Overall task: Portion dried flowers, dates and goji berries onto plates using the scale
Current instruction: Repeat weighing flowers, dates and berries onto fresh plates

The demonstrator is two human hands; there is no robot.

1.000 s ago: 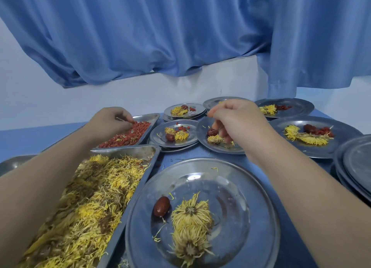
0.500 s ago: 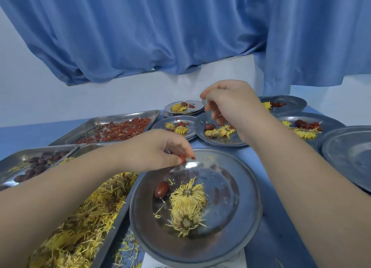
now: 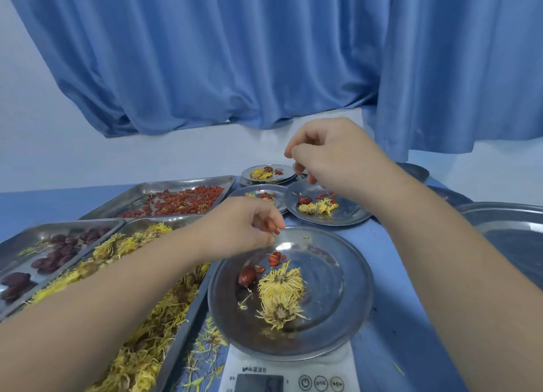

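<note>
Head view: the plate [image 3: 352,303] on the scale [image 3: 293,374] lies just below my left hand [image 3: 241,227], the nearer one. My right hand [image 3: 332,153] hangs well beyond, fingers curled, and I cannot tell what it holds. My left fingertips pinch a few goji berries [image 3: 277,231]. The goji pile [image 3: 276,259] sits directly beneath, so I judge a straight drop.

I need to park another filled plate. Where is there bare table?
Bare table lies far left, behind the goji tray. A narrower strip runs right of the scale plate, under the right forearm. Crowded: the small plates behind.
</note>
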